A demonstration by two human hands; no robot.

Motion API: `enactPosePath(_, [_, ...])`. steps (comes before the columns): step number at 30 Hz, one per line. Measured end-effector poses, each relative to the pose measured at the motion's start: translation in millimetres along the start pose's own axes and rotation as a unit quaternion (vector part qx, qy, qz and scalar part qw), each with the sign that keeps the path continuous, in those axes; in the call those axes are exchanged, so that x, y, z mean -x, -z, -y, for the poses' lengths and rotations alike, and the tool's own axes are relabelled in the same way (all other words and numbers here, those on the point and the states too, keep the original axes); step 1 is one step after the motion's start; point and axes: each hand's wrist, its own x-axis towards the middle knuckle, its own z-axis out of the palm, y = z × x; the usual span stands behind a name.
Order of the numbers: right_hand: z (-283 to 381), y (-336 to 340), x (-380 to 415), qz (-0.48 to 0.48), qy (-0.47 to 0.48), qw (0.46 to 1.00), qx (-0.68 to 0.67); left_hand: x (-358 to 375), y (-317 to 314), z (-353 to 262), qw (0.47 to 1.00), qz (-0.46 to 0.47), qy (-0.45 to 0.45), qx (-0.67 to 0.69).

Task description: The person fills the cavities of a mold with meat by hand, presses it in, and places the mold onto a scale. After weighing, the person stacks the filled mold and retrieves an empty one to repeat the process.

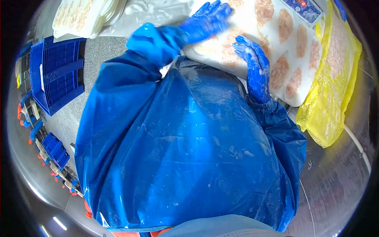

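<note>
My left hand, in a wet blue glove, is open with its fingers spread, over the near left part of a white tray. My right hand, also gloved in blue, is open at the tray's near edge; its fingers stretch out close together, with whitish residue on them. I see nothing held in either hand. Several flat oval patties of pale pink minced meat lie on the tray. Meat close to both hands is partly covered by them.
A yellow plastic bag with minced meat lies right of the tray. A digital scale is at the top. Stacked white trays with patties stand at upper left, blue crates below. Distant people show at far left.
</note>
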Motion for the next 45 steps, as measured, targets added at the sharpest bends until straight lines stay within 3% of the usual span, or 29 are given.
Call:
enactPosePath(1, [-1.3, 3.7, 2.2, -0.015, 0.006, 1.000, 0.007, -8.9, 17.3, 5.8, 0.984, -0.033, 0.067, 0.160])
enactPosePath(3, [-4.0, 6.8, 7.1, -0.025, 0.015, 0.999, 0.013, -21.6, 39.6, 10.7, 0.860, -0.089, 0.196, 0.462])
enactPosePath(4, [-4.8, 8.3, 9.1, -0.031, 0.026, 0.999, 0.022, -20.3, 34.3, 4.6, 0.859, -0.088, 0.195, 0.464])
enactPosePath(6, [-6.1, 8.4, 8.6, -0.029, 0.036, 0.999, 0.016, -10.5, 14.8, -19.3, 0.979, -0.058, 0.031, 0.192])
enactPosePath(7, [-5.9, 8.8, 7.5, -0.026, 0.043, 0.998, 0.022, 7.8, 7.6, -42.8, 0.999, 0.001, 0.033, 0.033])
enactPosePath(8, [-5.8, 8.8, 6.3, -0.024, 0.051, 0.998, 0.028, 34.5, -2.1, -58.4, 0.999, 0.022, 0.002, -0.024])
enactPosePath(10, [-4.3, 15.9, 7.9, -0.032, 0.039, 0.998, 0.024, 65.7, 28.2, -79.0, 0.987, 0.121, 0.022, 0.105])
enactPosePath(12, [-8.5, 17.8, 10.9, -0.039, 0.019, 0.999, 0.021, 89.1, 43.4, -74.9, 0.989, 0.091, 0.051, 0.107])
enactPosePath(14, [-16.1, 12.2, 3.2, -0.026, 0.067, 0.991, 0.111, 94.1, 45.4, -73.8, 0.990, 0.062, 0.078, 0.105])
enactPosePath(15, [-17.1, 7.1, -0.9, 0.020, 0.092, 0.971, 0.221, 93.6, 41.9, -73.9, 0.990, 0.075, 0.088, 0.076])
enactPosePath(16, [-23.4, -0.7, -8.0, 0.019, 0.094, 0.971, 0.221, 93.6, 39.0, -74.6, 0.990, 0.085, 0.098, 0.048])
enactPosePath(17, [-33.2, -9.5, -18.9, 0.045, 0.198, 0.904, 0.375, 94.4, 38.9, -75.6, 0.991, 0.078, 0.089, 0.064])
enactPosePath(18, [-41.4, -16.6, -30.2, 0.067, 0.294, 0.803, 0.514, 96.9, 37.2, -73.5, 0.991, 0.075, 0.087, 0.063])
enactPosePath(19, [-48.5, -22.0, -39.4, 0.067, 0.295, 0.803, 0.514, 102.3, 35.0, -72.5, 0.992, 0.035, 0.105, 0.067])
enactPosePath(21, [-60.4, -33.3, -56.6, 0.121, 0.306, 0.738, 0.589, 107.3, 37.3, -70.6, 0.986, -0.007, 0.144, 0.082])
enactPosePath(25, [-68.2, -32.7, -82.2, 0.101, 0.304, 0.779, 0.540, 111.7, 38.6, -57.4, 0.975, -0.068, 0.195, 0.083])
enactPosePath(29, [-64.4, -16.3, -90.8, 0.164, 0.342, 0.730, 0.569, 65.3, 39.1, -39.8, 0.984, -0.087, 0.144, 0.057])
enactPosePath(30, [-59.1, -11.6, -98.6, 0.162, 0.345, 0.726, 0.572, 57.3, 25.5, -35.0, 0.990, -0.042, 0.123, 0.050])
enactPosePath(32, [-51.8, 2.0, -116.9, 0.070, 0.374, 0.752, 0.538, 49.4, 14.6, -39.0, 0.996, -0.005, 0.087, 0.036])
enactPosePath(33, [-49.3, 11.8, -127.0, 0.049, 0.320, 0.695, 0.642, 49.4, 12.7, -38.2, 0.995, -0.024, 0.087, 0.041])
enactPosePath(34, [-53.3, 20.6, -137.6, -0.017, 0.379, 0.690, 0.616, 49.0, 12.0, -39.0, 0.995, -0.026, 0.086, 0.042])
enactPosePath(36, [-25.0, 2.1, -157.5, -0.026, 0.374, 0.691, 0.618, 48.0, 12.7, -39.6, 0.995, -0.026, 0.096, 0.028])
enactPosePath(38, [-38.0, -16.3, -193.2, -0.048, 0.363, 0.704, 0.608, 45.4, 16.7, -43.8, 0.993, -0.028, 0.104, 0.043])
enactPosePath(40, [-54.9, -25.1, -215.4, -0.044, 0.351, 0.681, 0.641, 49.1, 15.5, -41.2, 0.986, -0.079, 0.131, 0.071])
enactPosePath(42, [-70.6, -22.4, -213.7, -0.052, 0.318, 0.713, 0.623, 52.7, 14.3, -40.6, 0.987, -0.083, 0.122, 0.066])
enactPosePath(45, [-81.0, -8.0, -217.7, -0.041, 0.302, 0.705, 0.641, 52.9, 13.2, -40.0, 0.984, -0.089, 0.143, 0.065])
